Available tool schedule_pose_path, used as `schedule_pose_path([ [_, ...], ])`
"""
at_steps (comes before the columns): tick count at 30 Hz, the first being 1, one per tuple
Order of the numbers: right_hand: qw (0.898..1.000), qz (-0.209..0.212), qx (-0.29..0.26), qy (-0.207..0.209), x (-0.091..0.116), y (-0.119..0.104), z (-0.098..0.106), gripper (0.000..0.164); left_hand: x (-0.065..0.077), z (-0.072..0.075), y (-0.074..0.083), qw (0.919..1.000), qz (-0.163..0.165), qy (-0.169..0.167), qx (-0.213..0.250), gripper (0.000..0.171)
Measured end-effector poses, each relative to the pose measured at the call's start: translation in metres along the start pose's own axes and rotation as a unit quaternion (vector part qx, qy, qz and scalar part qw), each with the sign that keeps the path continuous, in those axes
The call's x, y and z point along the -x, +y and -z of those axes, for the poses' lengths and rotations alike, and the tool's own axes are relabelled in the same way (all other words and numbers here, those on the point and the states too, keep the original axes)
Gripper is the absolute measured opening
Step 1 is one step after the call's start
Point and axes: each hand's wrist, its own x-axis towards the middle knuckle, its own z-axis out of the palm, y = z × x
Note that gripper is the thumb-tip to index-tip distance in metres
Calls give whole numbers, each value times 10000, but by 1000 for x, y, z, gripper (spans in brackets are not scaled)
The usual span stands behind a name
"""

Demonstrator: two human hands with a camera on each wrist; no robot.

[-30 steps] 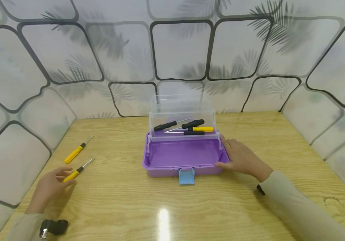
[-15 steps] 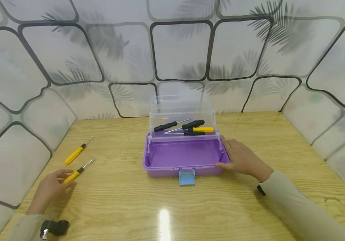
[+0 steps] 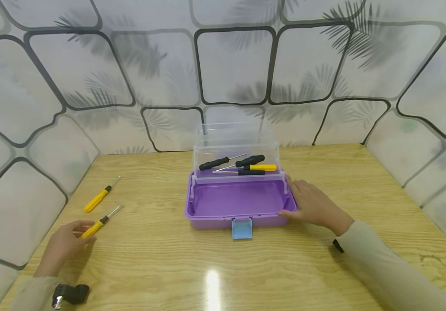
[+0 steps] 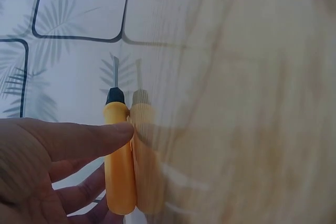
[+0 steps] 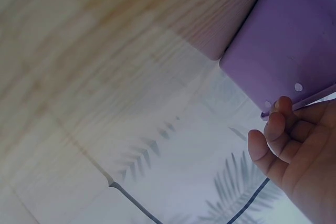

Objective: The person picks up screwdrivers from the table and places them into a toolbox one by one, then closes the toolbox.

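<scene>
In the head view my left hand [image 3: 62,244] is at the lower left, around the handle of a yellow screwdriver [image 3: 93,227] lying on the table. The left wrist view shows the thumb [image 4: 100,139] across the yellow handle [image 4: 121,182], with the other fingers behind it. My right hand [image 3: 316,205] holds the right end of a purple toolbox [image 3: 211,223]; its thumb is at the front corner. Curled fingertips meet the rim of the purple wall [image 5: 283,35] in the right wrist view, where the thumb is hidden. The toolbox stands with its lid raised.
A second yellow screwdriver [image 3: 98,198] lies beyond my left hand. Behind the purple well, a clear tray [image 3: 238,178] holds several screwdrivers, black-handled and one yellow [image 3: 262,167]. A blue latch [image 3: 242,229] hangs at the toolbox's front. A patterned backdrop [image 3: 234,65] rises behind the table [image 3: 160,259].
The left fingers have drawn in very slightly at the screwdriver handle. Both screwdrivers, the toolbox and my right hand stay in place.
</scene>
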Motion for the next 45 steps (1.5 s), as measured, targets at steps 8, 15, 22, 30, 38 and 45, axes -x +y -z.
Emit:
schedule_pose_path([
  [8,10000,-14,-11,-66,0,0,1,102,2,-1,-2,9999,-30,133,28,47],
  [15,10000,-26,-50,-72,1,0,0,102,3,0,-2,9997,204,99,43,46],
  [22,10000,-11,-47,-44,1,0,0,102,4,1,0,9990,430,60,40,45],
  [30,10000,-5,-55,-18,0,1,-1,103,6,4,0,9971,757,-43,78,45],
  [38,9999,-21,-120,31,0,1,0,103,7,6,-5,9967,815,27,54,44],
  [45,9999,-45,-107,-91,0,-1,1,103,7,4,-6,9968,795,127,13,44],
])
